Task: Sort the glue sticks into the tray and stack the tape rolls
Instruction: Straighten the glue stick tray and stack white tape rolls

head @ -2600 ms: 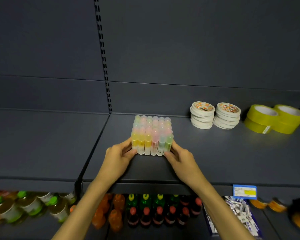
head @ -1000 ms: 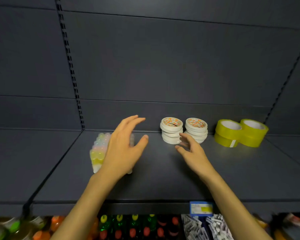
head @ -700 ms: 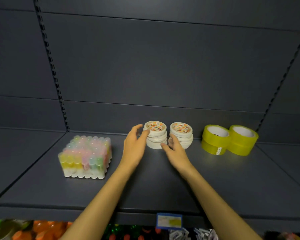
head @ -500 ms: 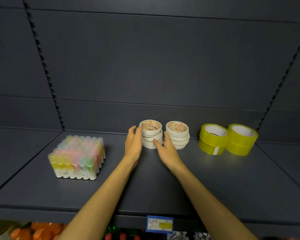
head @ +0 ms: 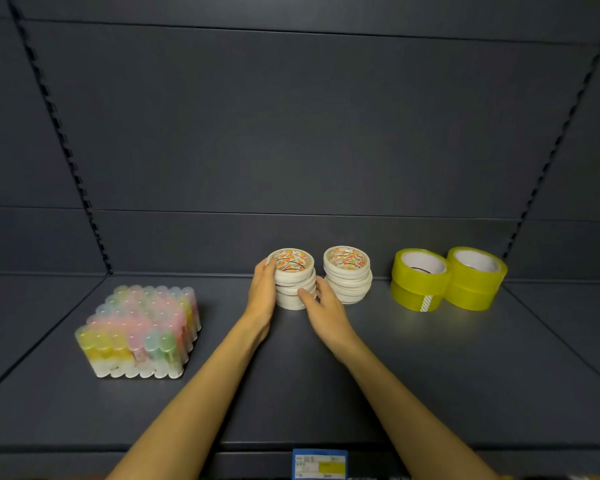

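You are done moving the glue sticks (head: pixel 139 332), now sitting left on the shelf (head: pixel 430 375), and your left hand (head: pixel 264 294) and right hand (head: pixel 326 311) are now squeezing the left white tape stack (head: pixel 293 282) for stacking.

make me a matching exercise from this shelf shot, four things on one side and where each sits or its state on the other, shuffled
Things:
1. glue stick block
2. left white tape stack
3. right white tape stack
4. yellow tape rolls

Places or states:
A. far right of the shelf, side by side
B. untouched, just right of the held stack
C. far left, standing apart
D. clasped between left hand and right hand

Pairs: 1-C, 2-D, 3-B, 4-A
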